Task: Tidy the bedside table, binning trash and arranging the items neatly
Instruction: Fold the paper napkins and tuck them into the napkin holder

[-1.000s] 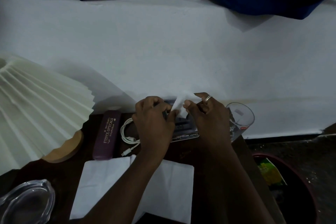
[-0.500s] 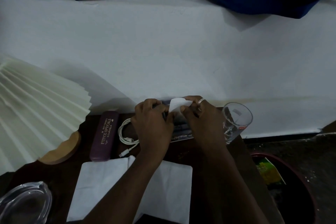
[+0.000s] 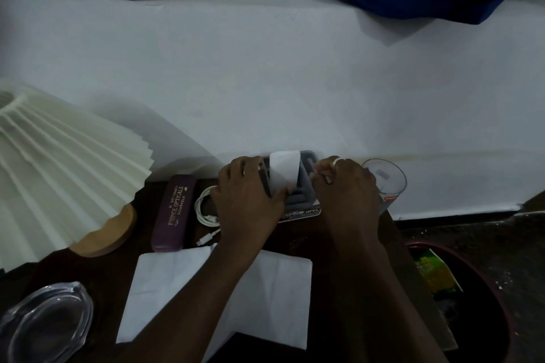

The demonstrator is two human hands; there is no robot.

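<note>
**A:** What are the hands doing?

**B:** Both are working at the back edge of the bedside table (image 3: 306, 237), against the wall. The left hand (image 3: 250, 197) is curling round the left side of the grey holder (image 3: 306, 188), thumb pressing the lower corner of the white paper slip (image 3: 284, 171). The right hand (image 3: 348, 186) is sitting curled at the holder's right edge. Can't tell if it's pinching anything.

**A:** How is the slip lying?

**B:** It's standing in the holder, between the two hands. Its long axis is running up and away from the person, leaning back. The left thumb is touching it, and the right fingers are just beside it.

**A:** And if it's trash?

**B:** The bin (image 3: 483, 303) is sitting low off the table's right side, so the right hand is nearer. My guess is the slip is getting slotted in, not binned.

**A:** Anything else pending?

**B:** A white napkin (image 3: 165, 289) is lying flat under the forearms at the near edge.
</note>
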